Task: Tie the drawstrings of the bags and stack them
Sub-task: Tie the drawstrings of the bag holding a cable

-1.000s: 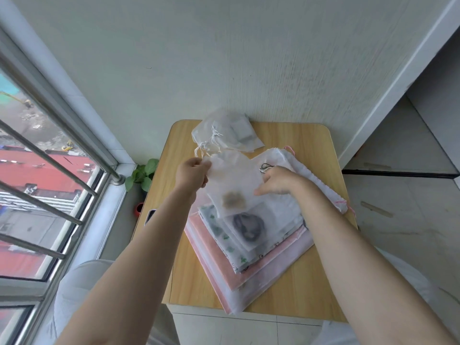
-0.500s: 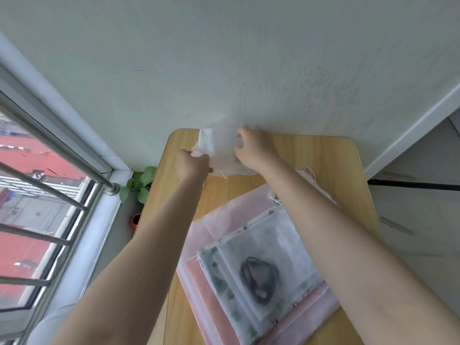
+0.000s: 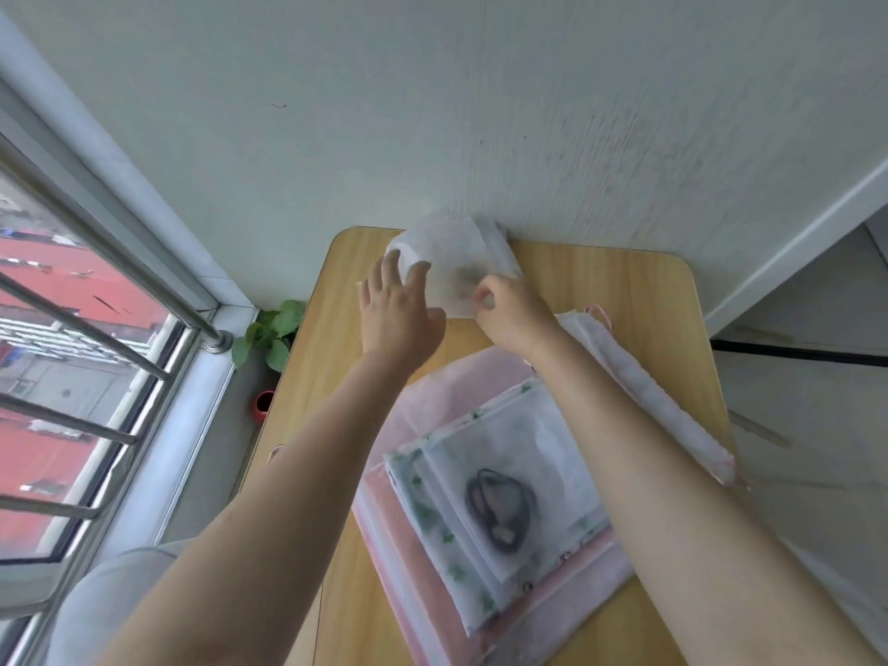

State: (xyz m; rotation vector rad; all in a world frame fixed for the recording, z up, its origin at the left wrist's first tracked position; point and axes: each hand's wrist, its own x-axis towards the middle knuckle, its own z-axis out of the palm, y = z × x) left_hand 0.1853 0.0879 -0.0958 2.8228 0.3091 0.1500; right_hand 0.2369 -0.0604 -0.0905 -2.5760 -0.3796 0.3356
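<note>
A small white drawstring bag lies on the far pile against the wall, at the back of the wooden table. My left hand rests on its left side with fingers spread straight. My right hand pinches the bag's near right edge. Closer to me lies a stack of flat bags: pink ones at the bottom, a green-leaf-print bag over them, and a white bag with a dark coiled cable inside on top. A long white bag with a pink drawstring lies along the stack's right side.
The wall runs right behind the table's far edge. A barred window fills the left side, with a small potted plant on the floor beside the table. A grey cushion is at the lower left.
Both hands carried the small white bag from above the near stack to the far pile by the wall. The left hand has opened flat onto it. The camera tilted forward.
</note>
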